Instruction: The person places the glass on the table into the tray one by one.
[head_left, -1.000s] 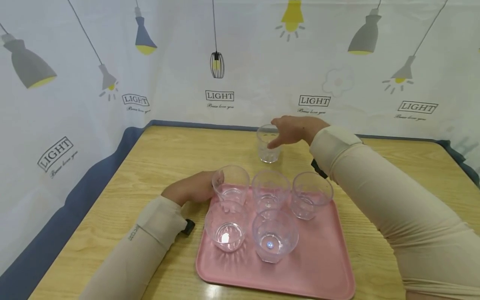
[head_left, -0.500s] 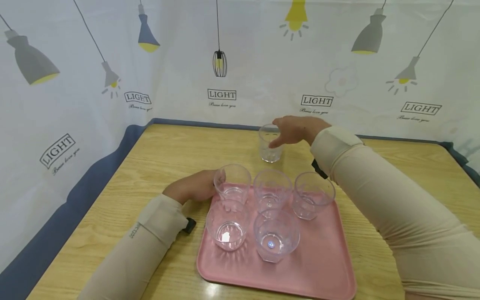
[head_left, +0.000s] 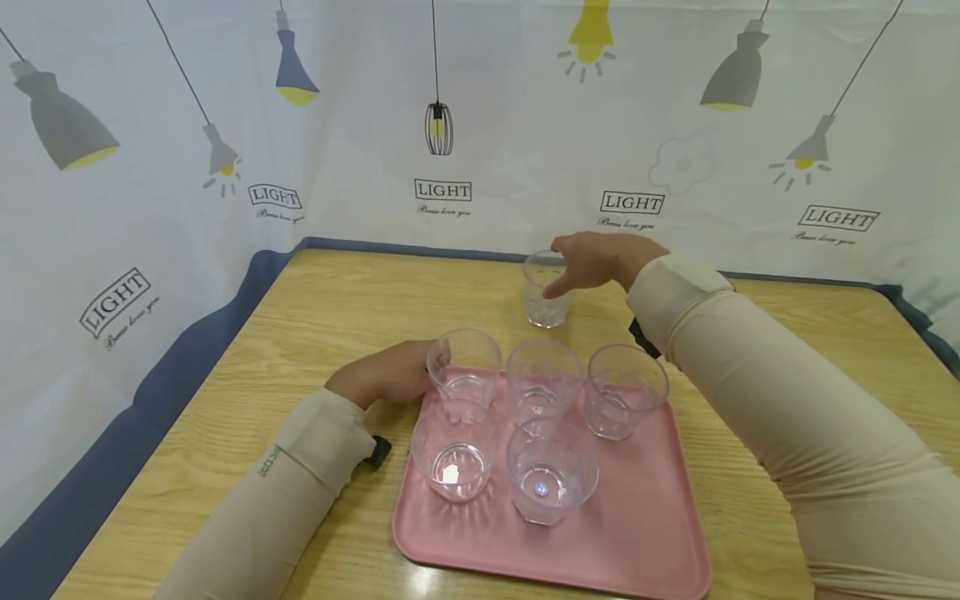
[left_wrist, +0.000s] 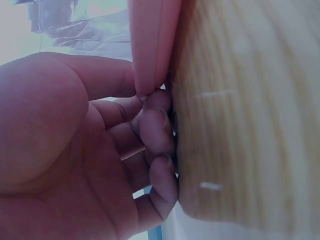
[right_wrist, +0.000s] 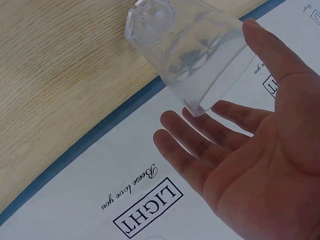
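My right hand point(head_left: 596, 257) reaches to the back of the table and holds a clear plastic cup point(head_left: 546, 313) near its rim. In the right wrist view, the thumb lies on one side of the cup and the fingertips on the other. At the back left corner of a pink tray point(head_left: 630, 525), my left hand point(head_left: 397, 372) grips the tray's edge. The left wrist view shows the thumb against that edge and the other fingers curled beneath it. Several similar clear cups stand upright on the tray, among them a rear left cup point(head_left: 463, 367) partly covering the left hand.
The tray lies on a light wooden table point(head_left: 352, 292). A white curtain point(head_left: 495, 100) printed with lamps hangs along the back and left sides, with a dark blue band point(head_left: 397, 249) at the table's back edge.
My right hand and the cup in it have shifted slightly to the right. The left hand stays at the tray's edge, and the cups on the tray have not moved.
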